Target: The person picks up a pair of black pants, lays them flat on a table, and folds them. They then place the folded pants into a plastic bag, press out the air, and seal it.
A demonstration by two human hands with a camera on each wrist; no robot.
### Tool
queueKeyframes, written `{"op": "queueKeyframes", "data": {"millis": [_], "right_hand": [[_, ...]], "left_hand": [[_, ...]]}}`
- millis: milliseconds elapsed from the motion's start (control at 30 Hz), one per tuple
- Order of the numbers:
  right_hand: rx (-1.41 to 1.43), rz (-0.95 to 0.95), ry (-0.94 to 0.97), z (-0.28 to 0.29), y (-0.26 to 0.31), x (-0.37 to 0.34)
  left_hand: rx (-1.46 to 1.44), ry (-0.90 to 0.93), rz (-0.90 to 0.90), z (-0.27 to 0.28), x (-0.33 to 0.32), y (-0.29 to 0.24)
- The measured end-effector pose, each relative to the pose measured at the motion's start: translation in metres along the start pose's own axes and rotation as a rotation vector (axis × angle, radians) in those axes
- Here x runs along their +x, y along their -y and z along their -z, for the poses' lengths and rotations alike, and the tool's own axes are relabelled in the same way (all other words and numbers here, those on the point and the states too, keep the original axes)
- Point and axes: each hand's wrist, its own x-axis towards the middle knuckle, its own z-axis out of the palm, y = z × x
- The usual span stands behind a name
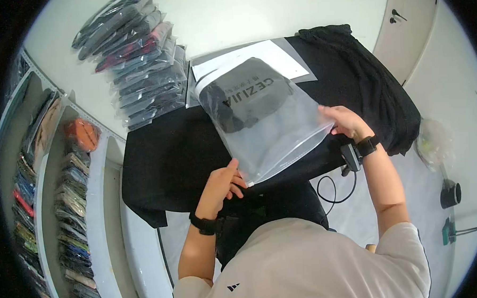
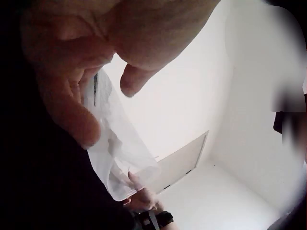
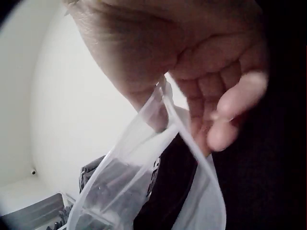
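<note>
A translucent frosted bag (image 1: pixel 267 147) with dark lettering lies slanted on the black-covered table, a dark folded item (image 1: pixel 247 95) inside its far part. Its open edge faces the person. At the bag's near left corner is the left hand (image 1: pixel 221 187), thumb on top and fingers curled at the edge. The right hand (image 1: pixel 346 122) pinches the right corner between thumb and fingers. In the right wrist view the bag's mouth (image 3: pixel 192 143) gapes below the right hand (image 3: pixel 192 62). The left wrist view shows the left hand (image 2: pixel 96 57) beside the bag (image 2: pixel 120 153).
Behind the bag lie a white sheet (image 1: pixel 277 59) and clear plastic sleeves on the black cloth (image 1: pixel 164 163). A tall stack of bagged garments (image 1: pixel 148 83) stands at the back left. Shelves (image 1: pixel 99 197) of packed items line the left side. A black cable (image 1: pixel 336 198) hangs near the right wrist.
</note>
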Motion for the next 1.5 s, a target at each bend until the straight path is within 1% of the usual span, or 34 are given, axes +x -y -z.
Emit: {"op": "queueKeyframes", "data": {"millis": [33,100,133,167,200,233,267,300,333,367,433,500,533,567,633,667,733,767,833,900,967,1000,1033,1067,1100,1167,1200,1233,1267,1300,1367,1433,1467,1500], "right_hand": [[-0.011,-0.018,0.116,0.007,-0.006,0.01],[0.16,0.064,0.245,0.01,0.002,0.019],[0.175,0.087,0.296,0.017,0.009,0.029],[0.286,0.091,0.276,0.011,0.029,0.026],[0.374,0.056,0.187,0.007,0.052,0.028],[0.393,0.145,0.158,0.002,0.09,0.038],[0.428,0.187,0.204,0.0,0.115,0.039],[0.487,0.262,0.169,-0.007,0.142,0.034],[0.566,0.34,0.162,-0.015,0.169,0.024],[0.573,0.418,0.233,-0.011,0.189,0.03],[0.518,0.616,0.354,-0.002,0.228,0.032],[0.454,0.789,0.334,-0.004,0.256,0.003],[0.492,0.862,0.241,-0.002,0.266,0.005],[0.669,0.692,0.285,-0.009,0.28,-0.019],[0.66,0.583,0.214,-0.009,0.291,-0.028],[0.658,0.581,0.213,-0.005,0.29,-0.022],[0.502,0.582,0.199,0.007,0.283,-0.007],[0.499,0.591,0.196,0.001,0.279,-0.013],[0.471,0.665,0.049,-0.016,0.266,-0.035],[0.47,0.687,0.025,-0.012,0.271,-0.038],[0.491,0.804,-0.008,-0.011,0.265,-0.038],[0.468,0.867,0.044,-0.005,0.263,-0.036],[0.468,0.852,0.04,-0.001,0.255,-0.037],[0.492,0.935,0.075,0.001,0.246,-0.044],[0.515,1.019,0.112,0.002,0.233,-0.051],[0.403,1.054,0.131,0.004,0.185,-0.064],[0.366,0.956,0.103,0.004,0.153,-0.074],[0.318,0.895,0.127,-0.004,0.125,-0.089],[0.287,0.788,0.145,-0.005,0.092,-0.096],[0.216,0.702,0.105,-0.008,0.058,-0.099],[-0.011,0.374,0.208,-0.001,-0.004,-0.098],[-0.249,-0.082,0.29,0.001,-0.042,-0.097],[-0.272,-0.079,0.414,-0.002,-0.04,-0.103],[-0.267,-0.099,0.419,-0.001,-0.037,-0.104]], "left_hand": [[0.001,-0.005,-0.004,0.0,0.004,-0.001],[0.133,0.132,-0.103,-0.002,0.012,-0.007],[0.189,0.152,-0.094,0.001,0.015,-0.017],[0.103,0.117,-0.158,0.005,0.023,-0.023],[-0.124,0.135,-0.242,0.018,0.034,-0.035],[-0.385,0.214,-0.253,0.049,0.052,-0.084],[-0.517,0.229,-0.287,0.065,0.059,-0.109],[-0.631,-0.032,-0.355,0.058,0.056,-0.149],[-0.619,0.023,-0.427,0.065,0.048,-0.181],[-0.604,0.079,-0.501,0.078,0.039,-0.209],[-0.611,0.192,-0.54,0.093,0.023,-0.256],[-0.52,0.061,-0.711,0.08,-0.008,-0.289],[-0.517,0.082,-0.75,0.072,-0.024,-0.299],[-0.478,0.077,-0.796,0.074,-0.028,-0.308],[-0.504,0.117,-0.727,0.078,-0.03,-0.319],[-0.506,0.117,-0.726,0.078,-0.026,-0.319],[-0.537,-0.001,-0.602,0.077,-0.012,-0.316],[-0.543,-0.031,-0.587,0.08,-0.002,-0.314],[-0.569,-0.007,-0.617,0.074,0.011,-0.306],[-0.613,0.053,-0.635,0.064,0.013,-0.305],[-0.655,0.023,-0.715,0.057,0.018,-0.306],[-0.659,0.023,-0.702,0.057,0.018,-0.303],[-0.651,0.064,-0.743,0.059,0.018,-0.299],[-0.645,0.105,-0.781,0.06,0.018,-0.294],[-0.652,0.1,-0.764,0.049,0.009,-0.281],[-0.702,0.088,-0.816,0.032,-0.017,-0.231],[-0.63,0.137,-0.773,0.038,-0.019,-0.2],[-0.559,0.188,-0.731,0.048,-0.015,-0.161],[-0.348,0.131,-0.759,0.048,-0.018,-0.126],[-0.14,0.071,-0.786,0.048,-0.021,-0.09],[0.064,0.079,-0.401,0.061,-0.015,-0.029],[0.21,0.144,-0.093,0.053,-0.02,0.002],[0.278,0.207,-0.055,0.054,-0.022,0.006],[0.271,0.213,-0.036,0.053,-0.023,0.003]]}}
